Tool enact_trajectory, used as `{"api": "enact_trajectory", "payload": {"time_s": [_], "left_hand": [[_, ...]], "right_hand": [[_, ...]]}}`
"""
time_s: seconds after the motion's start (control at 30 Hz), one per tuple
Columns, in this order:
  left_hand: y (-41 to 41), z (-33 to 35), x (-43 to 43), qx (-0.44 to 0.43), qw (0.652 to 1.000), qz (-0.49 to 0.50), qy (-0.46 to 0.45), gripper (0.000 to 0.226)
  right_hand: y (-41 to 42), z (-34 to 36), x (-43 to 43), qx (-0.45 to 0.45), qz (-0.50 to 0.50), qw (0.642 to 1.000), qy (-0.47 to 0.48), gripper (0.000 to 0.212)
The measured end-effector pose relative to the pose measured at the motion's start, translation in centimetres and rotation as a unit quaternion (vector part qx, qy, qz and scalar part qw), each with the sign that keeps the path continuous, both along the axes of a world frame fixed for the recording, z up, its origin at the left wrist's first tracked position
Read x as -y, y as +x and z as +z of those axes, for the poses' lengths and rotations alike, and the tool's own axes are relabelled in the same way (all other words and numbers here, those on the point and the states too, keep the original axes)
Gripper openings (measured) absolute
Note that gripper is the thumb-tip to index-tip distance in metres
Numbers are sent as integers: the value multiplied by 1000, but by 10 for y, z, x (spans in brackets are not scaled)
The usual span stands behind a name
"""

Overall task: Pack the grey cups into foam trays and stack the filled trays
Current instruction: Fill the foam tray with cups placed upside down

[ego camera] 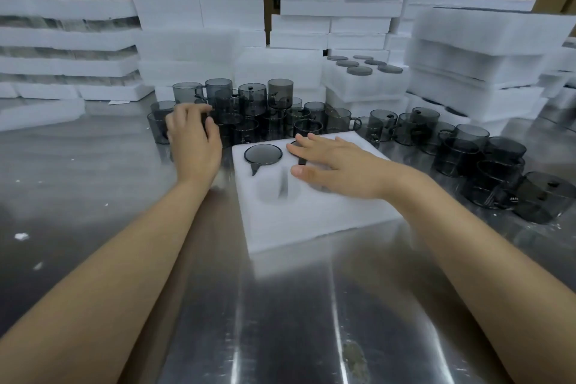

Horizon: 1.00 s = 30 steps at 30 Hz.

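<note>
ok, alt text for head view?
A person's right hand rests flat on a foam tray on a steel table, over one of two grey cups seated in it; the left hand reaches into loose grey cups. Foam tray stacks fill the background.

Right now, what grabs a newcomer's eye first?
The white foam tray at the centre of the metal table, a grey cup seated in it and the right hand flat on top. Behind it, a crowd of loose grey cups where the left hand reaches. White foam stacks wall off the back.
</note>
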<state>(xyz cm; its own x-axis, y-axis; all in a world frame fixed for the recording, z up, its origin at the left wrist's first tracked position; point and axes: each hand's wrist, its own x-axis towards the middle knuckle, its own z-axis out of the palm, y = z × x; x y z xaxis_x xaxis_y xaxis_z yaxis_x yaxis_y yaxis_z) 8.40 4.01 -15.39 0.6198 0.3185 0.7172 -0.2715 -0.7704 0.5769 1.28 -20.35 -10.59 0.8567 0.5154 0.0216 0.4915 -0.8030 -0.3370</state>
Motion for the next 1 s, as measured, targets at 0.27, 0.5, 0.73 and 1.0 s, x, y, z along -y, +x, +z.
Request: {"api": "enact_trajectory", "payload": {"time_s": [0.27, 0.5, 0.73, 1.0], "left_hand": [[29, -3, 5, -7, 984, 31, 175, 41], [22, 2, 7, 58, 988, -24, 145, 21], [-5, 13, 20, 144, 986, -59, 55, 13], [-50, 37, 33, 204, 966, -160, -21, 11]], "right_hand": [[1, 1, 1, 1, 8, 1000, 6, 62], [1, 1, 2, -7, 3, 1000, 1, 63], [4, -1, 2, -3, 2, 1000, 18, 60], [-2, -9, 7, 97, -9, 966, 241, 63]]}}
